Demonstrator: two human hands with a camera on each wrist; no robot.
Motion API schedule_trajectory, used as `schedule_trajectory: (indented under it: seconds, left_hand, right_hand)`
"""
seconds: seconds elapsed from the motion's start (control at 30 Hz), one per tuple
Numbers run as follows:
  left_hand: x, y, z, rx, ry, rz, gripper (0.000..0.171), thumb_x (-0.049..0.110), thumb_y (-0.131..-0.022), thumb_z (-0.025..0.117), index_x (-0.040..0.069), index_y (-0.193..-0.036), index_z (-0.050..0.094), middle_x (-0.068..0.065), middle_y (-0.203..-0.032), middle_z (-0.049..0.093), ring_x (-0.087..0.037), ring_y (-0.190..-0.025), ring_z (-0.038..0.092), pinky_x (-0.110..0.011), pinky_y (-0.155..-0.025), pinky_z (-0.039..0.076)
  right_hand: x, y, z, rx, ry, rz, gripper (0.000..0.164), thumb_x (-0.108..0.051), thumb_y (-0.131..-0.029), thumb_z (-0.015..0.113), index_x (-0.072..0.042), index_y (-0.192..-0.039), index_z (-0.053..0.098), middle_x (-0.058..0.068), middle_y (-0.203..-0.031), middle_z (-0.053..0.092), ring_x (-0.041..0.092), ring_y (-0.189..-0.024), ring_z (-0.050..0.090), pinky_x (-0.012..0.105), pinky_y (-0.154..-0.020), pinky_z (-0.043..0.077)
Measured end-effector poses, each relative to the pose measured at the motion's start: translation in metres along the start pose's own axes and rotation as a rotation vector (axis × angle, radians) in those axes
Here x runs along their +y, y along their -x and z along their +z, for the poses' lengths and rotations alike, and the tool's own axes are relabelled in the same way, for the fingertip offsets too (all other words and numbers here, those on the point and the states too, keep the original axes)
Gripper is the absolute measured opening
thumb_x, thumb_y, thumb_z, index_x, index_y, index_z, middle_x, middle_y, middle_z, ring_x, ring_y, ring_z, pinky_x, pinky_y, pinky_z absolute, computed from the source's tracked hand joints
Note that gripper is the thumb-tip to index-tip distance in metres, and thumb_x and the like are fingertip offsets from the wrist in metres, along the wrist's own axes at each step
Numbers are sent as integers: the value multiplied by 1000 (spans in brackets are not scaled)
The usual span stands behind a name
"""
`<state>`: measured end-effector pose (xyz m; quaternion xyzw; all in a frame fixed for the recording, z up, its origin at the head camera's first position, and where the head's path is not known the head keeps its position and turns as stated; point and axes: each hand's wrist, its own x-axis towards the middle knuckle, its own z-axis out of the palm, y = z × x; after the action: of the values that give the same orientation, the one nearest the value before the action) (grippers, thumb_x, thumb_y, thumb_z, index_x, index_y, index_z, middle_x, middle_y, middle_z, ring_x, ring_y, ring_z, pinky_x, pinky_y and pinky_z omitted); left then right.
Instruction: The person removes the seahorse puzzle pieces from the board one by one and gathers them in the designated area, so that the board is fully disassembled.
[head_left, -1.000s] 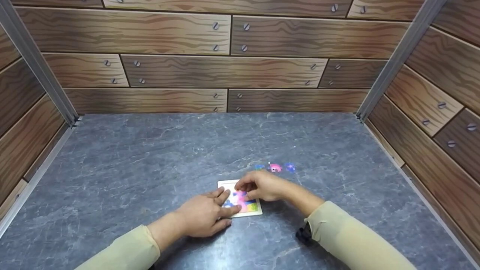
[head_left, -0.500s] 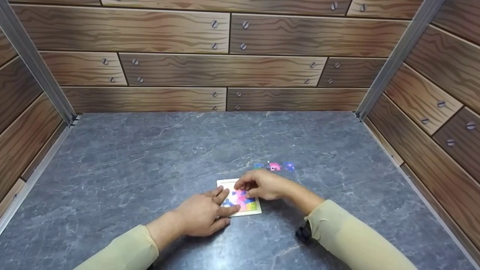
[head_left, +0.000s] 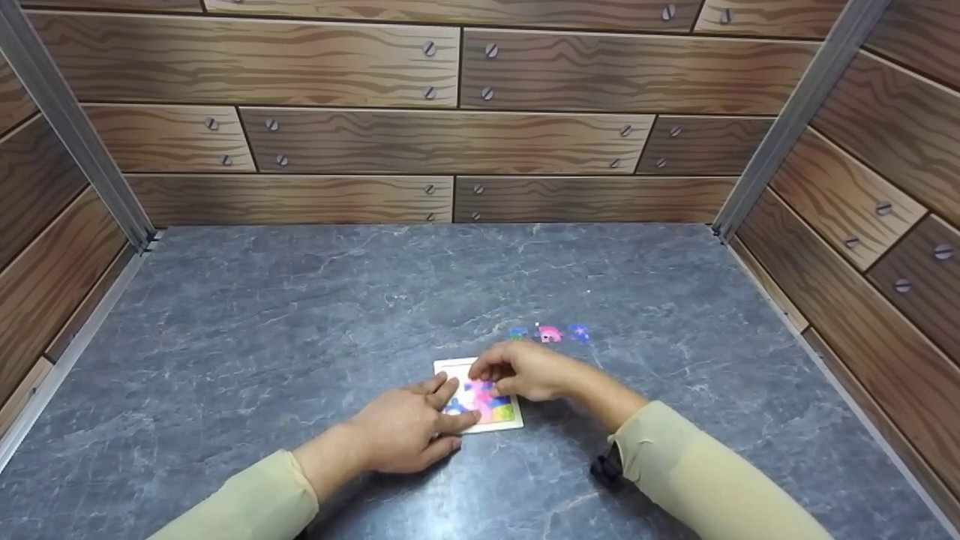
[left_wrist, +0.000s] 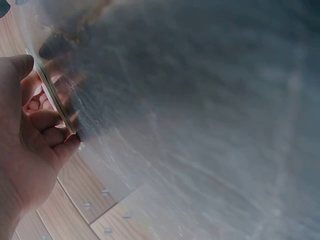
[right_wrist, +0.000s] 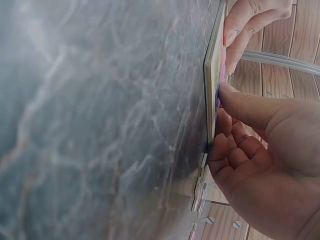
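A: Item one, the puzzle board (head_left: 487, 430)?
B: One, four-sided, cream rim, lying flat near the middle of the grey marbled tabletop (head_left: 300, 300). Picture side up: pink through the middle, blue patches about it, yellow-green corner at 4 o'clock. Pale stretch towards 11 o'clock; bare backing or glare, cannot tell. Edge, as the right wrist view has it: thin, pale, layered.
A: Loose parts?
B: Three, in a row beyond the board, small gaps between. Blue-green piece (head_left: 518, 333), 1 o'clock from the board. Pink piece (head_left: 550, 334) with a small dark spot, between 1 and 2. Blue-violet piece (head_left: 578, 334), paler mark at its centre, 2 o'clock.
A: Left hand (head_left: 409, 427)?
B: At the board's 8 o'clock. Fingers spread, laid over rim and picture; grasping nothing.
A: Right hand (head_left: 529, 371)?
B: At 2 o'clock. Fingers bent at the board, thumb touching the picture's face. Whether a piece is pinched there: hidden, cannot tell.
A: Sundries?
B: Pale yellow-green sleeves (head_left: 697, 465), a pair; black fitting (head_left: 606, 471) at the right cuff, 4 o'clock from the board.
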<state>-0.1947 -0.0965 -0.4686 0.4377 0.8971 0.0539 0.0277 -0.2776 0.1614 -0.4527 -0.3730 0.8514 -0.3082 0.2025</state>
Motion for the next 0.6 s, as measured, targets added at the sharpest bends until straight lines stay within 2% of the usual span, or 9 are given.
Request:
schedule_trajectory:
  seconds: [0.6]
  left_hand:
    - [1, 0, 1, 18, -7, 0, 47, 41, -110, 52, 32, -156, 56, -27, -158, 47, -45, -145, 48, -54, -109, 51]
  right_hand:
    - [1, -2, 0, -6, -43, -14, 29, 7, -91, 74, -2, -120, 74, 5, -104, 70, 14, -98, 63, 29, -91, 54]
